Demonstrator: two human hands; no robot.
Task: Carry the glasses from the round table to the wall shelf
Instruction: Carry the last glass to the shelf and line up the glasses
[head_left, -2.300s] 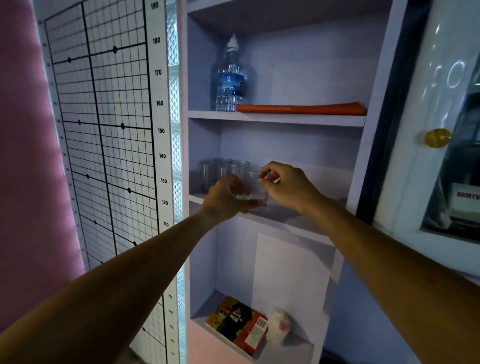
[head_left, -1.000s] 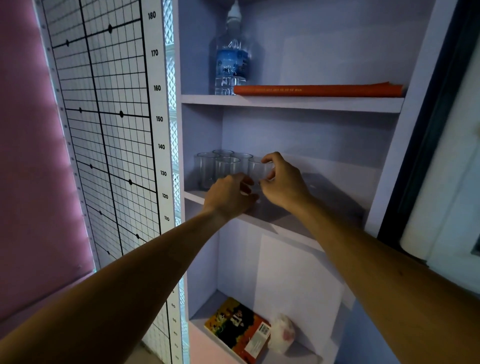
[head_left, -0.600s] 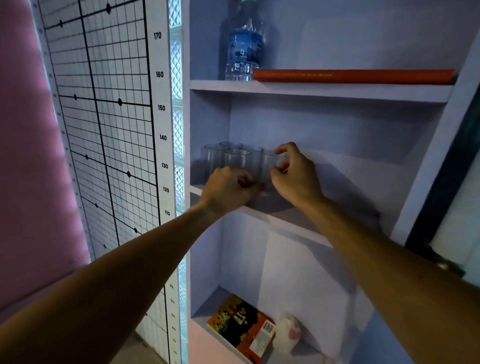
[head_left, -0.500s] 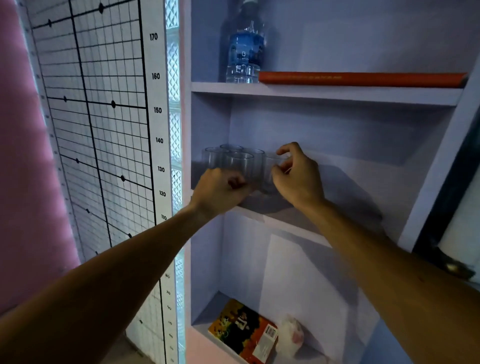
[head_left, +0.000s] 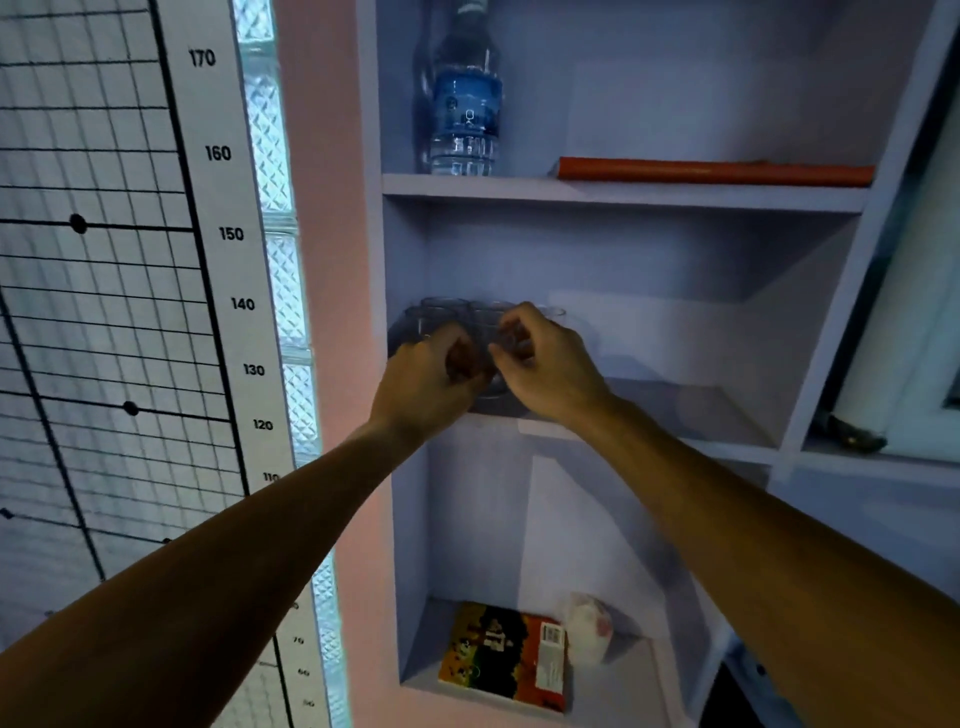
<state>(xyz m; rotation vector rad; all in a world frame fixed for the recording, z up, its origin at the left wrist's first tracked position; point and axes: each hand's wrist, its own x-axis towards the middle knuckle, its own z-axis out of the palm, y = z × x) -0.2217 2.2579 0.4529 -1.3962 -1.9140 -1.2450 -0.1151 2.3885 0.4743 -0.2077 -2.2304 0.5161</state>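
Setting the glasses down cleanly is the job now: they cluster at the left end of the middle wall shelf, blurred and half hidden. My left hand and right hand curl their fingers in front of them, nearly touching; whether either grasps a glass I cannot tell. I would release gently, then draw straight back, clear of neighbouring rims. Above stands a water bottle.
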